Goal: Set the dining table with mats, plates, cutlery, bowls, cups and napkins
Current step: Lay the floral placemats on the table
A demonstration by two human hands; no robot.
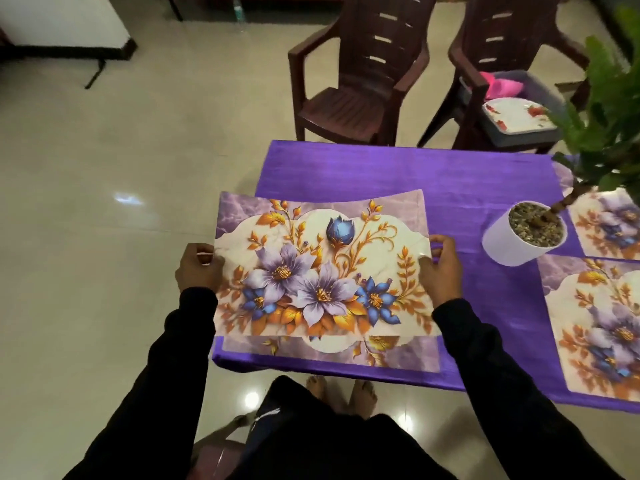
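Both hands [199,268] [440,268] pinch floral mat [322,268]; another mat [329,351] mostly hidden beneath.

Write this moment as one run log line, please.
left hand: grips mat | right hand: grips mat | floral mat: held over another mat

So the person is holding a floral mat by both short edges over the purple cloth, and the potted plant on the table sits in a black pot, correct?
Not quite. The head view shows the potted plant in a white pot, not a black one. The rest holds: the left hand and right hand grip the floral mat by its short edges over the purple cloth.
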